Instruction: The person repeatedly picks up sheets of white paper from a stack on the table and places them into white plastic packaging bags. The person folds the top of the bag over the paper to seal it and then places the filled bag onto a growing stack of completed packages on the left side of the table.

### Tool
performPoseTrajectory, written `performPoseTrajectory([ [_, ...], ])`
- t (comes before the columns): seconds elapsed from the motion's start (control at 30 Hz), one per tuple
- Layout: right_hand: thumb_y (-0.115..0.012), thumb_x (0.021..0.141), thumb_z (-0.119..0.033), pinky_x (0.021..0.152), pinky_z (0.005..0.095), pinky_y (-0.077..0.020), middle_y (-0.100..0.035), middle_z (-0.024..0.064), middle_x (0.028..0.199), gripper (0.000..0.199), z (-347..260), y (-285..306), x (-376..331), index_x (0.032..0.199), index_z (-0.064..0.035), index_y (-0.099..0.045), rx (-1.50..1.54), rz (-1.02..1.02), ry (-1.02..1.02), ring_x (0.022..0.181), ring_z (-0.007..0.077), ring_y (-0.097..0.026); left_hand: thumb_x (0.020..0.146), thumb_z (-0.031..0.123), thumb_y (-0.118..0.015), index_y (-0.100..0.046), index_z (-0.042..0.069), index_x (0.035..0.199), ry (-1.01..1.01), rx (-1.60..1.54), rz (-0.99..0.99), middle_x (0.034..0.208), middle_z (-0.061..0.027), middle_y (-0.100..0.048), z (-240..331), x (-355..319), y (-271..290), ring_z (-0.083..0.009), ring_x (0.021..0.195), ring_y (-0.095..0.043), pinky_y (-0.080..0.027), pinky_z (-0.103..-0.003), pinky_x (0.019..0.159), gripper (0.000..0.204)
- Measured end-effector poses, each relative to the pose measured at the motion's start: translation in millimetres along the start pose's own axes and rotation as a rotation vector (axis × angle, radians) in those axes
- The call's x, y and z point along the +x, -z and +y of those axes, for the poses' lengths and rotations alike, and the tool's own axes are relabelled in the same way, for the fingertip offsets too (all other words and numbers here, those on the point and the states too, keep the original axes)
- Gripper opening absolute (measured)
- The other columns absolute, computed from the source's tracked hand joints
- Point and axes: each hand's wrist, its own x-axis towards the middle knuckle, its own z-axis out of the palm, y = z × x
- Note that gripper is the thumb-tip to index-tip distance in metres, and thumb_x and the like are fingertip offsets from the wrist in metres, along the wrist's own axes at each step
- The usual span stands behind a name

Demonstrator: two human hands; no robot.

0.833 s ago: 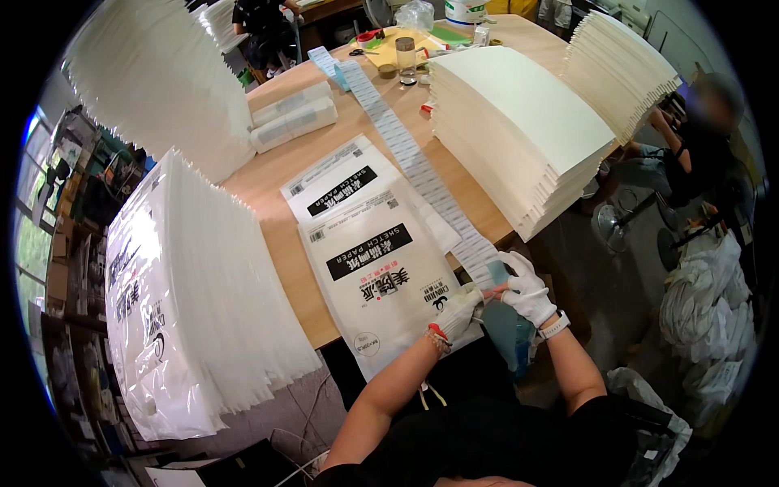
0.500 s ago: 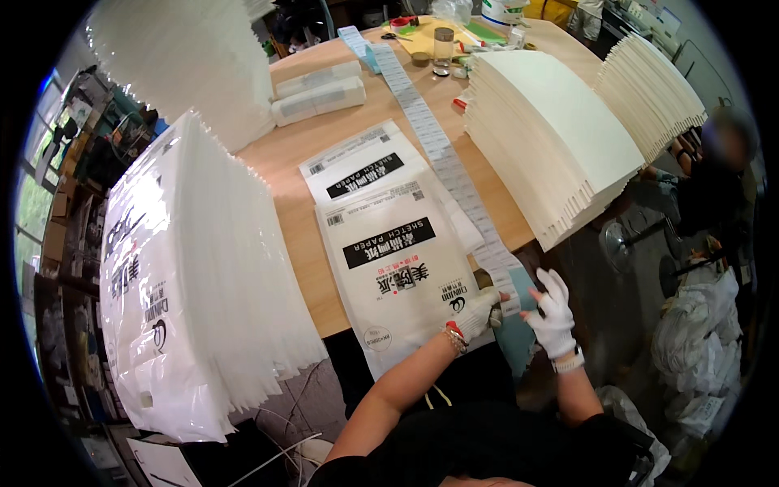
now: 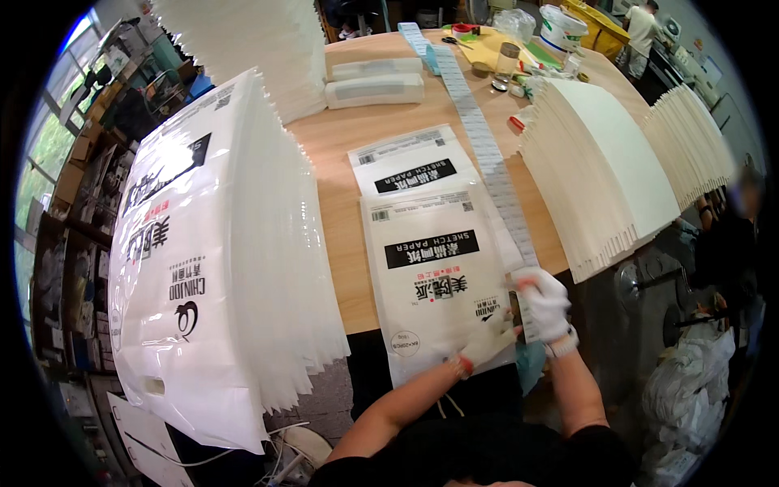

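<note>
A clear plastic bag of sketch paper [image 3: 430,288] with black and red print lies at the table's near edge, overlapping a second printed paper bag [image 3: 410,156] beyond it. My left hand [image 3: 489,341], in a white glove with bare fingertips, rests on the near bag's lower right corner with its fingers stretched rightward. Beside that bag runs a long strip of printed labels [image 3: 480,144] on pale blue backing, its near end hanging off the table. My right hand [image 3: 544,307], also gloved, is over the strip near the bag's right edge; motion smears its fingers.
A tall stack of filled printed bags [image 3: 191,268] stands at left, with another pale stack [image 3: 243,57] behind it. White paper stacks [image 3: 604,154] stand at right. Two rolled plastic packs [image 3: 375,91], a glass jar [image 3: 505,66], scissors [image 3: 456,41] and a bucket [image 3: 561,31] occupy the far side.
My right hand has gone from spread fingers right of the strip to over the strip at the bag's edge. My left hand sits slightly lower on the bag. The whole view has shifted.
</note>
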Motion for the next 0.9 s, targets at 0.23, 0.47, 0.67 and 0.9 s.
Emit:
performPoseTrajectory([
  [0.23,-0.055,0.080,-0.032,0.063,0.0321,-0.0461,-0.063,0.0093,0.075,0.024,44.3,-195.2,173.4,0.088,-0.0120,-0.066,0.004,-0.317,-0.239,0.068,0.0196,-0.059,0.076,0.013,-0.063,-0.053,0.002,0.108,-0.185,0.638,0.669,0.094,-0.0163,-0.056,-11.6,-136.8,107.4,-0.0305,0.084,-0.057,-0.046,-0.038,0.074,0.035],
  [0.47,-0.051,0.080,-0.032,0.071,0.0401,-0.0477,-0.062,0.0157,0.086,0.026,24.0,-244.9,200.4,0.091,-0.0132,-0.065,-0.409,-0.272,-0.146,0.081,0.0341,-0.059,0.076,0.017,-0.063,-0.051,0.002,0.112,0.395,0.542,0.805,0.110,-0.0189,-0.055,-44.0,-199.6,128.2,-0.0354,0.100,-0.054,-0.044,-0.040,0.084,0.041],
  [0.67,-0.050,0.080,-0.034,0.072,0.0413,-0.0480,-0.062,0.0158,0.089,0.027,34.2,-247.8,206.5,0.088,-0.0119,-0.063,-0.494,-0.258,-0.128,0.083,0.0348,-0.059,0.081,0.030,-0.059,-0.053,0.000,0.111,0.448,0.341,0.672,0.111,-0.0207,-0.057,-44.2,-196.8,133.6,-0.0344,0.106,-0.053,-0.043,-0.038,0.088,0.043],
  [0.9,-0.054,0.078,-0.028,0.070,0.0385,-0.0475,-0.064,0.0127,0.083,0.020,38.5,-251.9,202.1,0.085,-0.0127,-0.065,-0.528,-0.192,-0.079,0.079,0.0287,-0.061,0.084,0.033,-0.056,-0.057,0.001,0.098,0.502,0.275,0.530,0.093,-0.0217,-0.061,-37.4,-192.8,134.1,-0.0347,0.088,-0.059,-0.045,-0.038,0.075,0.035],
])
